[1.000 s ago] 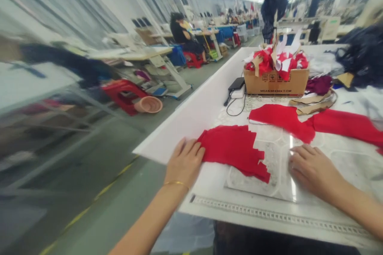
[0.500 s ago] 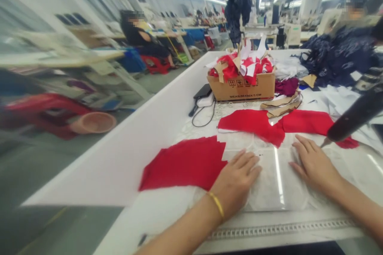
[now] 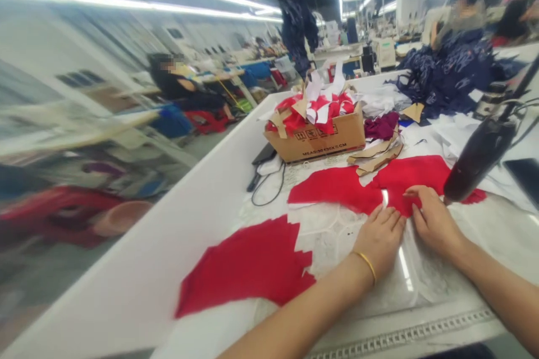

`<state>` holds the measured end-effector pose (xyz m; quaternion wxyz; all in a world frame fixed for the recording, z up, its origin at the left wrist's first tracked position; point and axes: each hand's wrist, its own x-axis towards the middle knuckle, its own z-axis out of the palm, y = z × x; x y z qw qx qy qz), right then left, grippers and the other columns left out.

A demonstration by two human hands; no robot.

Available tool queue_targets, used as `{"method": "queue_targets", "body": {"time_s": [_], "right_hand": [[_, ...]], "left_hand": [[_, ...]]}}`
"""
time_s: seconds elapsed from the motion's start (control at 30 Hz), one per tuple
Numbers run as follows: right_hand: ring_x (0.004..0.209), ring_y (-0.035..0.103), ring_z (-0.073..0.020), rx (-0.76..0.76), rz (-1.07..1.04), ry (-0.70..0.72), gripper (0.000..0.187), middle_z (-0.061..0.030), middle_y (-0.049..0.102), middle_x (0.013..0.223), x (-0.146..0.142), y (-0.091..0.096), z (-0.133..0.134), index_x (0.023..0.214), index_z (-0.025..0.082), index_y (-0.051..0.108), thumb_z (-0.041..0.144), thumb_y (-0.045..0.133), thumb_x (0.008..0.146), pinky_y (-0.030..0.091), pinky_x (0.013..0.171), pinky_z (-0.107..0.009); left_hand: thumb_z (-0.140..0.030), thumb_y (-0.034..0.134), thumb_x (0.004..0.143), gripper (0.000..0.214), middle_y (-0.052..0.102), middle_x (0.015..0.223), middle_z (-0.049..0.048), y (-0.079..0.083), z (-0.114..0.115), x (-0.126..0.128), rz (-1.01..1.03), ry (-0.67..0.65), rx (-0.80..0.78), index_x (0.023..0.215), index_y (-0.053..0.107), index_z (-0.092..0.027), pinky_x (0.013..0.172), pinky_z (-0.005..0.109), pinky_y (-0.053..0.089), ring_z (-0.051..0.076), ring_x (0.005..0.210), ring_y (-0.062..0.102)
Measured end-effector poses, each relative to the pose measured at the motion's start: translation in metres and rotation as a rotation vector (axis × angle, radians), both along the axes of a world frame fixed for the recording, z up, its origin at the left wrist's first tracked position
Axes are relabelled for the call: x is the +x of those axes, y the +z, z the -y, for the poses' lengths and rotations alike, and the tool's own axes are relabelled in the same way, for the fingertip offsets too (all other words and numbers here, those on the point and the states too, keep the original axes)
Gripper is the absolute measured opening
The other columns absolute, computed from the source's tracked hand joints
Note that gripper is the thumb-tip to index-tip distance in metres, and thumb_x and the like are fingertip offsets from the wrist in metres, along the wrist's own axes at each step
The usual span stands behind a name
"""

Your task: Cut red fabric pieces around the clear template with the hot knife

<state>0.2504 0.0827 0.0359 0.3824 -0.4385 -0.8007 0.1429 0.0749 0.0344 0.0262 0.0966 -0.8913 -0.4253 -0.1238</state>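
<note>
My left hand (image 3: 381,238), with a yellow bangle at the wrist, lies flat with fingers stretched out. Its fingertips reach the lower edge of a red fabric piece (image 3: 415,171). Just beside it, my right hand (image 3: 438,221) has its fingers bent over that same piece, thumb beneath the forefinger, and appears to grip its near edge. Another red piece (image 3: 328,185) extends leftward, meeting the first in front of my hands. A fanned stack of red fabric pieces (image 3: 244,266) rests to the left of my forearm on the clear-covered table (image 3: 332,258).
A cardboard box (image 3: 320,139) of red and white scraps stands at the back, with brown paper strips (image 3: 381,157) beside it. Close to my right hand hangs a dark elongated device (image 3: 480,160). Navy fabric (image 3: 450,78) is heaped behind. A white side panel (image 3: 138,258) borders the left.
Both hands have moved forward to the red fabric, the left one also rightward, away from the stack. The right-hand red piece has come nearer. The view has turned slightly right.
</note>
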Motion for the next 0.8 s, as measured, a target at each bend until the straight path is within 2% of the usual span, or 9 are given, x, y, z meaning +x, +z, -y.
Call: {"method": "queue_targets", "body": {"time_s": [0.13, 0.2, 0.27, 0.33, 0.4, 0.53, 0.63, 0.73, 0.8], "right_hand": [[0.105, 0.067, -0.0269, -0.047, -0.117, 0.003, 0.032, -0.0129, 0.07, 0.107, 0.004, 0.004, -0.005, 0.113, 0.021, 0.054, 0.01, 0.041, 0.086, 0.055, 0.096, -0.049], [0.11, 0.066, -0.0264, -0.112, -0.172, 0.027, 0.029, -0.0128, 0.069, 0.111, 0.008, 0.008, -0.007, 0.115, 0.021, 0.051, 0.014, 0.041, 0.089, 0.051, 0.101, -0.052], [0.116, 0.064, -0.0255, -0.181, -0.228, 0.066, 0.028, -0.0121, 0.069, 0.115, 0.013, 0.012, -0.008, 0.117, 0.022, 0.049, 0.016, 0.042, 0.09, 0.047, 0.106, -0.054], [0.119, 0.063, -0.0242, -0.23, -0.263, 0.099, 0.029, -0.0114, 0.069, 0.117, 0.017, 0.016, -0.01, 0.117, 0.023, 0.047, 0.015, 0.044, 0.089, 0.045, 0.109, -0.054], [0.12, 0.063, -0.0233, -0.256, -0.273, 0.12, 0.03, -0.0109, 0.069, 0.117, 0.018, 0.018, -0.011, 0.116, 0.023, 0.048, 0.015, 0.046, 0.088, 0.045, 0.109, -0.053], [0.114, 0.066, -0.0236, -0.278, -0.19, 0.149, 0.026, -0.0091, 0.071, 0.114, 0.019, 0.02, -0.011, 0.111, 0.023, 0.054, 0.016, 0.046, 0.087, 0.051, 0.103, -0.05], [0.101, 0.071, -0.0241, -0.254, -0.021, 0.201, 0.022, -0.0095, 0.072, 0.111, 0.023, 0.024, -0.004, 0.11, 0.022, 0.059, 0.022, 0.046, 0.091, 0.058, 0.088, -0.044], [0.092, 0.073, -0.0226, -0.169, 0.135, 0.353, 0.023, -0.0091, 0.074, 0.106, 0.034, 0.032, 0.012, 0.11, 0.021, 0.062, 0.025, 0.045, 0.096, 0.06, 0.082, -0.038], [0.084, 0.074, -0.0195, -0.116, 0.18, 0.391, 0.021, -0.0072, 0.076, 0.1, 0.044, 0.037, 0.025, 0.105, 0.02, 0.064, 0.023, 0.044, 0.098, 0.06, 0.076, -0.032]], "left_hand": [[-0.011, 0.046, 0.09, 0.043, 0.073, 0.106, 0.0153, 0.007, 0.042, -0.004, 0.108, -0.154, 0.075, 0.131, 0.058, -0.005, 0.108, 0.045, 0.05, 0.025, 0.11, 0.066], [-0.002, 0.041, 0.088, 0.045, 0.072, 0.09, 0.0106, 0.015, 0.06, -0.02, 0.186, -0.202, 0.106, 0.129, 0.059, -0.007, 0.104, 0.043, 0.054, 0.022, 0.097, 0.068], [0.002, 0.039, 0.085, 0.044, 0.068, 0.079, 0.0073, 0.022, 0.072, -0.04, 0.224, -0.172, 0.128, 0.121, 0.063, -0.009, 0.097, 0.042, 0.059, 0.02, 0.085, 0.067], [0.003, 0.039, 0.083, 0.042, 0.068, 0.08, 0.008, 0.028, 0.079, -0.06, 0.197, -0.081, 0.145, 0.113, 0.066, -0.01, 0.092, 0.041, 0.062, 0.02, 0.085, 0.067], [0.003, 0.039, 0.082, 0.042, 0.071, 0.089, 0.0114, 0.031, 0.084, -0.074, 0.146, -0.002, 0.161, 0.109, 0.068, -0.01, 0.09, 0.041, 0.063, 0.023, 0.093, 0.068], [0.005, 0.038, 0.08, 0.047, 0.071, 0.119, 0.0152, 0.028, 0.094, -0.079, 0.099, 0.008, 0.158, 0.115, 0.067, -0.008, 0.098, 0.039, 0.06, 0.026, 0.117, 0.064], [0.005, 0.039, 0.081, 0.045, 0.073, 0.115, 0.0127, 0.023, 0.102, -0.074, 0.096, 0.006, 0.166, 0.112, 0.068, -0.01, 0.095, 0.034, 0.061, 0.023, 0.112, 0.067], [0.004, 0.039, 0.083, 0.042, 0.074, 0.107, 0.0122, 0.021, 0.11, -0.07, 0.094, 0.073, 0.191, 0.109, 0.069, -0.01, 0.093, 0.035, 0.061, 0.023, 0.103, 0.069], [0.005, 0.039, 0.082, 0.044, 0.073, 0.106, 0.0126, 0.021, 0.114, -0.067, 0.108, 0.095, 0.204, 0.112, 0.068, -0.01, 0.096, 0.037, 0.06, 0.023, 0.104, 0.068]]}}
